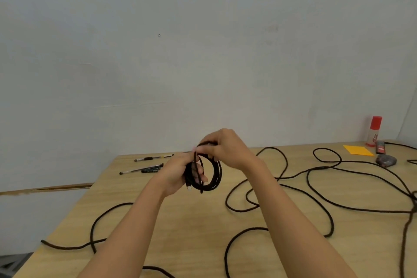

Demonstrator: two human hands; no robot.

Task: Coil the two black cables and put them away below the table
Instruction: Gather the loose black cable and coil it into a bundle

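A small coil of black cable (215, 176) is held up above the wooden table (191, 228), near its middle. My left hand (178, 174) grips the coil's left side, and a metal plug end sticks out below the fingers. My right hand (225, 146) pinches the top of the coil from above. A second, long black cable (316, 203) lies loose in wide loops across the table's right half. More black cable (94, 228) snakes over the left front corner.
Pens and a marker (144, 168) lie at the table's far left edge. At the far right stand a glue stick with a red cap (374, 131), an orange paper (358, 150) and a small dark object (385, 160). A pale wall rises behind the table.
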